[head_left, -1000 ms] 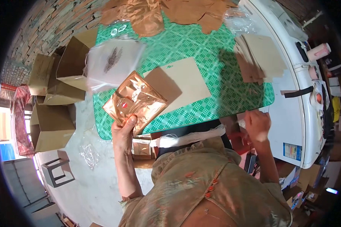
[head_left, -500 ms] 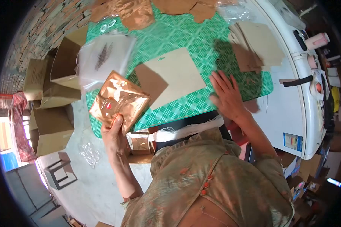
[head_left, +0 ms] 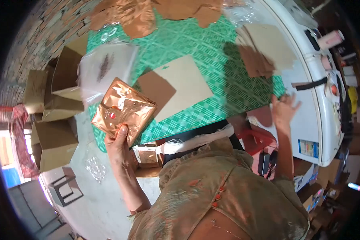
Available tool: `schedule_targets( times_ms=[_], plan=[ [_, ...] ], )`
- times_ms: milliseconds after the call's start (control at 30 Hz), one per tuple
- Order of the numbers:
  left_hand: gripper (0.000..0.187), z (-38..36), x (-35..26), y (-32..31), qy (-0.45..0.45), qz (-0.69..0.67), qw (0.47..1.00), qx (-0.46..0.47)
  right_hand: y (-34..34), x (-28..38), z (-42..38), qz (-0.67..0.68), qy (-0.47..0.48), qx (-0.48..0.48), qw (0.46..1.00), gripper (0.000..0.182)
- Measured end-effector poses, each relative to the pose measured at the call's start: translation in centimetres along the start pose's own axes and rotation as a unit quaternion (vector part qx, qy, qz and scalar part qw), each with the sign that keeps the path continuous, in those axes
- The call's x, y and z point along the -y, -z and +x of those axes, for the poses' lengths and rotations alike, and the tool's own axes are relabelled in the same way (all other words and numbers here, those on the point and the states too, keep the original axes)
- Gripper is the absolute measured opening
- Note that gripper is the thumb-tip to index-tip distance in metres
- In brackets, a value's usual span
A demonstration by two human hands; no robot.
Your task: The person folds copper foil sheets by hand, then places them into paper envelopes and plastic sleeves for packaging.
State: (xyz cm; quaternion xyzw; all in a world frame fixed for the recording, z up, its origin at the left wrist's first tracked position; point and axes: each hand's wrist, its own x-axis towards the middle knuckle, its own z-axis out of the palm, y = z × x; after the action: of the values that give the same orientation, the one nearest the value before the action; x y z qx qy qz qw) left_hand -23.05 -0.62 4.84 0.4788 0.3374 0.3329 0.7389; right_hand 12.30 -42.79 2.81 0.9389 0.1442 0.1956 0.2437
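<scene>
My left hand (head_left: 118,152) grips a flat, shiny copper-coloured foil packet (head_left: 128,108) by its near edge, thumb on top. A small red mark shows on the packet's face. It is held over the left front of the green plaid tabletop (head_left: 200,38). Just right of the packet, a beige cardboard sheet (head_left: 186,86) lies flat, partly in shadow. My right hand (head_left: 283,114) is raised by the table's right front corner, fingers spread, with nothing visible in it. A stack of similar cardboard sheets (head_left: 274,46) lies beyond that hand.
Clear plastic bags (head_left: 122,64) are piled at the table's left. Copper-coloured sheets (head_left: 188,9) cover the far edge. Open cardboard boxes (head_left: 54,138) stand on the left. Below the front edge, a box holds copper-coloured packets (head_left: 148,156). A white appliance (head_left: 308,120) is at the right.
My right hand has lifted off the tabletop beside the cardboard sheet and moved right, towards the white appliance. My left hand keeps hold of the foil packet, nearly in place.
</scene>
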Motion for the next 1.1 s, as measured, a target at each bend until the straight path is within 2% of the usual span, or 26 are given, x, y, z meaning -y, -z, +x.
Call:
schedule_targets(
  times_ms=[33,100,133,167,200,267,333,400,500,733,833,900,933,967,1000,1033,1100],
  plan=[
    [0.036,-0.1,-0.1,0.3,-0.001,-0.014,1.0,-0.002,3.1,-0.1,1.1,0.027,-0.012,0.101,0.994,0.037],
    [0.035,-0.5,-0.5,0.7,0.002,-0.022,1.0,-0.004,8.4,0.4,2.6,0.069,-0.035,0.302,0.95,0.032],
    [0.034,-0.6,-0.7,0.9,0.004,-0.028,1.0,-0.003,7.4,1.5,1.9,0.155,0.033,0.18,0.971,0.028],
    [0.033,-0.6,-0.7,1.1,0.004,-0.03,1.0,-0.003,5.7,3.0,0.4,0.238,0.098,0.056,0.965,0.024],
    [0.033,-0.6,-0.7,1.2,0.005,-0.028,1.0,-0.003,4.8,4.1,-0.3,0.316,0.158,-0.069,0.933,0.021],
    [0.032,-0.7,-0.9,1.3,0.006,-0.028,1.0,0.0,8.4,9.3,-0.5,0.452,0.226,-0.119,0.855,0.025],
    [0.031,-1.0,-1.0,1.2,0.002,-0.034,0.999,-0.002,10.6,13.9,-0.5,0.496,0.328,-0.128,0.794,0.044],
    [0.031,-1.2,-1.1,1.4,-0.003,-0.043,0.999,0.0,13.6,16.9,-1.0,0.441,0.395,-0.087,0.801,0.065],
    [0.034,-1.5,-1.3,2.1,-0.013,-0.041,0.999,-0.017,12.5,19.0,-1.6,0.441,0.407,-0.038,0.799,0.072],
    [0.034,-1.5,-1.2,2.8,-0.001,-0.043,0.998,-0.036,12.3,18.2,-1.7,0.432,0.381,-0.03,0.817,0.076],
    [0.03,-1.1,-1.0,2.3,0.008,-0.036,0.999,-0.028,10.3,16.5,-0.7,0.545,0.327,-0.089,0.767,0.079],
    [0.028,-1.0,-1.0,2.0,0.016,-0.034,0.999,-0.028,6.0,13.1,-0.1,0.516,0.216,-0.055,0.827,0.079],
    [0.026,-1.0,-1.1,2.0,0.018,-0.032,0.999,-0.028,3.1,10.7,0.7,0.438,0.159,-0.069,0.882,0.078],
    [0.025,-0.6,-0.3,3.1,0.031,0.003,0.998,-0.052,0.7,8.5,1.4,0.355,0.098,-0.082,0.926,0.076],
    [0.024,-0.5,-0.5,2.7,0.026,0.0,0.998,-0.054,0.8,6.3,1.6,0.15,0.112,-0.076,0.979,0.066],
    [0.023,-0.4,-0.6,1.8,0.021,-0.003,0.998,-0.056,-1.9,4.4,1.2,0.14,0.128,-0.128,0.974,0.062],
    [0.022,-0.4,-1.2,0.7,0.014,0.002,0.999,-0.049,-6.0,2.8,0.0,0.221,0.039,-0.015,0.974,0.061]
  ],
)
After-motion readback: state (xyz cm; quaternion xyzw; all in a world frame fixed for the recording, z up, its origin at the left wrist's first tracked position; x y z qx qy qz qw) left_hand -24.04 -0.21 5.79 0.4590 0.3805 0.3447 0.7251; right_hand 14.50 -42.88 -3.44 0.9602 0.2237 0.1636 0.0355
